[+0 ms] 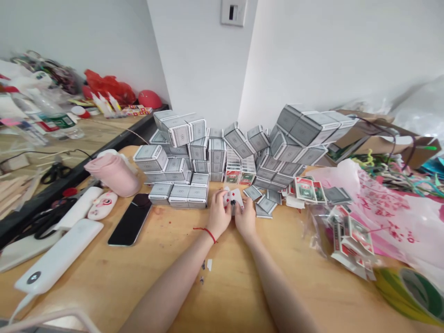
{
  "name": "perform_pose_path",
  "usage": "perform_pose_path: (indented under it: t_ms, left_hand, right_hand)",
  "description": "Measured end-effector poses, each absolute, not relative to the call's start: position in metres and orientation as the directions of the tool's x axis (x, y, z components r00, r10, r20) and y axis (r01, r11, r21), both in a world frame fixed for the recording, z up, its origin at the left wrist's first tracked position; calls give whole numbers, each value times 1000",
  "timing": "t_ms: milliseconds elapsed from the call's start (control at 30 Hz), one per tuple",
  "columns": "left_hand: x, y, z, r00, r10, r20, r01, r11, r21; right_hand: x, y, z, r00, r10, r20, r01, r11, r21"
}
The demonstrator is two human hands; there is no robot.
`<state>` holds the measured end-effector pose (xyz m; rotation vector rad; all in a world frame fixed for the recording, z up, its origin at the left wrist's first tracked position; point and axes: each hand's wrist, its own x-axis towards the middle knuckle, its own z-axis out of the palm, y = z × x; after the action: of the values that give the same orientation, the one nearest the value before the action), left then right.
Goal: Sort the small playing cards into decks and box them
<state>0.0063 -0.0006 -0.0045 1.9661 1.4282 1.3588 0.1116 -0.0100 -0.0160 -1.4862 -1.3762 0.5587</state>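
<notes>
On my feed, the cards (pixel 236 194) between the left hand (pixel 219 212) and right hand (pixel 245 217) are white with red diamonds. Red cord (pixel 210 235) just behind the left hand. Stacks (pixel 176 132) beyond the hands: grey, fine printed pattern. Left of the left hand I've got a black phone (pixel 130 221); right of the right, a pink bag (pixel 383 206) with red print, plus yellow-green tape (pixel 393 291).

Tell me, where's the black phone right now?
In the head view, the black phone lies on the table to the left of the left hand, between the white power bank and the grey card stacks.
</notes>
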Motion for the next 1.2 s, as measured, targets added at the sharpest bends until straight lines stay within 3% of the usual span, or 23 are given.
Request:
perform_pose_path:
  t_ms: [233, 400, 533, 633, 767, 1067, 1200]
  left_hand:
    - [3, -1, -2, 54, 870, 490, 415, -466, 782]
    - [3, -3, 0, 101, 852, 513, 333, -515, 790]
    - [4, -6, 4, 109, 841, 530, 345, -532, 773]
    - [4, -6, 4, 64, 845, 530, 392, -510, 766]
    - [1, -2, 1, 4, 893, 451, 371, -420, 828]
    - [-1, 4, -2, -104, 943, 318, 202, -293, 935]
    - [0, 8, -6, -47, 978, 201, 124, -194, 973]
  right_hand:
    - [117, -2, -12, 310, 834, 456, 626, 181, -758]
    - [115, -4, -4, 234, 945, 227, 405, 118, -907]
    - [112, -4, -1, 186, 965, 184, 226, 141, -964]
    - [112, 0, -3, 269, 950, 156, 114, 129, -985]
    - [115, 5, -7, 284, 956, 68, -43, 84, -996]
    - [116, 5, -11, 309, 951, -22, -166, 31, -986]
    - [116, 4, -10, 246, 969, -4, -178, 41, -983]
